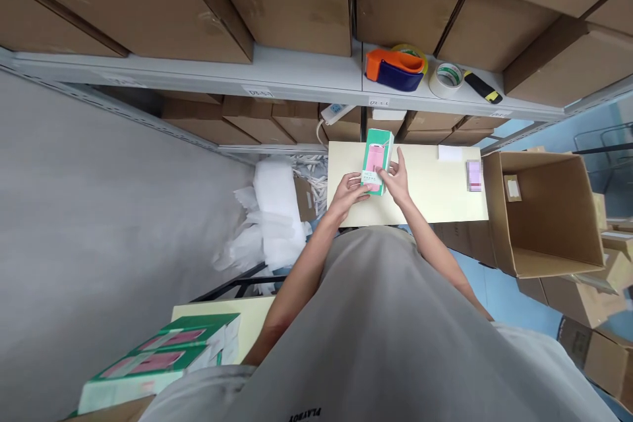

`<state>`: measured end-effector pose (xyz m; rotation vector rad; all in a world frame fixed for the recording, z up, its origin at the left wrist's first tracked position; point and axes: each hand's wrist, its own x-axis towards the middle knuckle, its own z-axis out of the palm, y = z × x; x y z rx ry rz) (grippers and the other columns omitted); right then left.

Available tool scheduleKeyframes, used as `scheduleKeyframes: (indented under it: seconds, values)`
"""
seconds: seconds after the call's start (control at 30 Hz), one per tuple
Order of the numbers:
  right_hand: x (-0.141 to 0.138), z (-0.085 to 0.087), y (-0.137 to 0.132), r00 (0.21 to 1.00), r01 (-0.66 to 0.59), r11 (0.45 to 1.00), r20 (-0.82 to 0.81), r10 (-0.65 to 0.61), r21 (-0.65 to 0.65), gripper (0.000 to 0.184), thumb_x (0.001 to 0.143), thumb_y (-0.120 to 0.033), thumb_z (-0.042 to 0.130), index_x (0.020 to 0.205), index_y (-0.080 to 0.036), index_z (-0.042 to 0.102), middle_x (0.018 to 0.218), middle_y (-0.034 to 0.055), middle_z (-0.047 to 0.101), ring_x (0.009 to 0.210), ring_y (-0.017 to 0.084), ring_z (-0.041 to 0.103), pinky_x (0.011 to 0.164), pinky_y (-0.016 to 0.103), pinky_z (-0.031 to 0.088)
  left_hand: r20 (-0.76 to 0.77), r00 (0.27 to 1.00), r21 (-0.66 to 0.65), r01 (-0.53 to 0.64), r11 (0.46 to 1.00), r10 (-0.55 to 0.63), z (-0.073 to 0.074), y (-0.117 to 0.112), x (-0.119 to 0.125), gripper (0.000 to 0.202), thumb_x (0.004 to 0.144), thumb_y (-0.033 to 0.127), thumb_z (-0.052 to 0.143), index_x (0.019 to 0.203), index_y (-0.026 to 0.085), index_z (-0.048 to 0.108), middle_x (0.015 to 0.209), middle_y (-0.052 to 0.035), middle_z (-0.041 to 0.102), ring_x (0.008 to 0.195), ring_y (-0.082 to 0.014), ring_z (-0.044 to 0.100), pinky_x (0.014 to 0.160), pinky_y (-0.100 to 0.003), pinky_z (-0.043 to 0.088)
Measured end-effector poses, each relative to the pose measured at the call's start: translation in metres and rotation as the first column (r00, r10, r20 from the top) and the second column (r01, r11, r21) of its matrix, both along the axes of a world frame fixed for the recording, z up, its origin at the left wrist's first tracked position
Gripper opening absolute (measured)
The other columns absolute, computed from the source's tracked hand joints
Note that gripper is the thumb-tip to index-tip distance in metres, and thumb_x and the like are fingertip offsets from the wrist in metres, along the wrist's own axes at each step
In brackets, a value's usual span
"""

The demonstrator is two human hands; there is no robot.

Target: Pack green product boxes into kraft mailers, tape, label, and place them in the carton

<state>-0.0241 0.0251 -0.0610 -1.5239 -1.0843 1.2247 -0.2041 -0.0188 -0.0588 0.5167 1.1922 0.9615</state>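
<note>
A green carton (372, 140) with a pink picture on its front stands tilted over the cream tabletop (425, 201), held between both hands. My left hand (350, 194) grips its lower left edge, with the thumb along the bottom of the front. On the other side, my right hand (398, 180) has its thumb on the carton's face and its index finger stretched upward. At the right of the tabletop lie a small lilac box (473, 175) and a white slip of paper (450, 153).
A large open cardboard box (509, 264) stands right of the table. The shelf ahead carries an orange tape dispenser (395, 68), a tape roll (446, 79) and a box cutter (482, 87). White foam wrap (277, 211) lies left; similar green cartons (163, 351) are stacked at lower left.
</note>
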Motion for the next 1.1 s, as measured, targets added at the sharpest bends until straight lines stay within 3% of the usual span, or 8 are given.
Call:
scheduleKeyframes:
  seconds: [0.07,0.17,0.37,0.6,0.73,0.8,1.0,1.1]
  values:
    - [0.004,0.0,-0.003,0.994,-0.039,0.999,-0.102,0.038,-0.008,0.132,0.08,-0.066,0.09,0.186,-0.029,0.021,0.125,0.0066,0.08,0.111,0.027,0.08,0.101,0.042,0.068,0.124,0.992,-0.075,0.03,0.997,-0.021,0.001,-0.002,-0.013,0.07,0.067,0.032,0.107,0.126,0.024,0.07,0.131,-0.0122,0.08,0.125,-0.0333,0.078,0.107,-0.054,0.068]
    - [0.009,-0.002,-0.007,0.979,-0.089,0.996,-0.185,0.085,-0.014,0.133,0.08,-0.067,0.091,0.187,-0.031,0.021,0.122,0.0059,0.081,0.107,0.027,0.079,0.096,0.04,0.068,0.217,0.974,-0.088,0.091,0.992,-0.07,0.001,-0.003,-0.022,0.068,0.068,0.031,0.106,0.128,0.021,0.074,0.135,-0.0144,0.081,0.13,-0.0354,0.078,0.112,-0.059,0.067]
    - [0.013,-0.008,-0.01,0.962,-0.157,0.988,-0.226,0.153,0.0,0.127,0.082,-0.061,0.093,0.186,-0.031,0.026,0.122,0.0065,0.082,0.109,0.029,0.079,0.094,0.042,0.069,0.232,0.961,-0.054,0.166,0.985,-0.15,-0.001,-0.004,-0.011,0.058,0.069,0.03,0.104,0.12,0.018,0.081,0.138,-0.0163,0.082,0.131,-0.0376,0.078,0.112,-0.056,0.068]
    - [0.027,-0.015,0.003,0.95,-0.247,0.969,-0.189,0.247,0.022,0.116,0.086,-0.064,0.085,0.183,-0.027,0.033,0.139,0.0112,0.079,0.131,0.034,0.075,0.112,0.051,0.066,0.108,0.99,-0.059,0.095,0.994,-0.088,-0.001,0.0,0.006,0.067,0.06,0.031,0.107,0.12,0.018,0.078,0.13,-0.0145,0.084,0.118,-0.0324,0.082,0.1,-0.045,0.069]
    - [0.029,-0.016,0.012,0.979,-0.172,0.984,-0.1,0.176,0.052,0.125,0.081,-0.07,0.088,0.183,-0.026,0.03,0.171,0.0188,0.058,0.154,0.038,0.06,0.124,0.057,0.058,-0.048,0.999,-0.045,-0.022,0.999,0.02,0.0,0.005,0.021,0.074,0.055,0.031,0.108,0.12,0.019,0.073,0.126,-0.0107,0.082,0.108,-0.0274,0.081,0.089,-0.038,0.068]
    - [0.026,-0.015,0.016,0.989,-0.136,0.989,-0.043,0.139,0.066,0.129,0.081,-0.071,0.089,0.184,-0.027,0.025,0.175,0.0201,0.052,0.156,0.039,0.058,0.124,0.058,0.058,-0.14,0.987,-0.006,-0.081,0.997,0.079,-0.002,0.008,0.03,0.074,0.056,0.032,0.107,0.12,0.021,0.07,0.122,-0.009,0.081,0.105,-0.0258,0.08,0.088,-0.038,0.067]
    - [0.017,-0.018,0.025,0.991,-0.099,0.991,0.101,0.09,0.092,0.131,0.079,-0.062,0.092,0.185,-0.034,0.02,0.17,0.0165,0.056,0.147,0.038,0.062,0.126,0.062,0.055,-0.443,0.872,0.207,-0.126,0.97,0.208,-0.01,0.008,0.054,0.076,0.057,0.032,0.107,0.118,0.023,0.063,0.123,-0.0084,0.075,0.114,-0.0262,0.075,0.106,-0.044,0.063]
    - [0.025,-0.022,0.03,0.994,-0.103,0.99,0.029,0.101,0.098,0.13,0.084,-0.063,0.089,0.187,-0.034,0.014,0.162,0.0156,0.064,0.141,0.036,0.067,0.123,0.059,0.057,-0.398,0.901,0.24,-0.079,0.967,0.172,-0.008,0.004,0.053,0.076,0.062,0.038,0.107,0.121,0.023,0.063,0.134,-0.0117,0.073,0.127,-0.0294,0.073,0.109,-0.046,0.063]
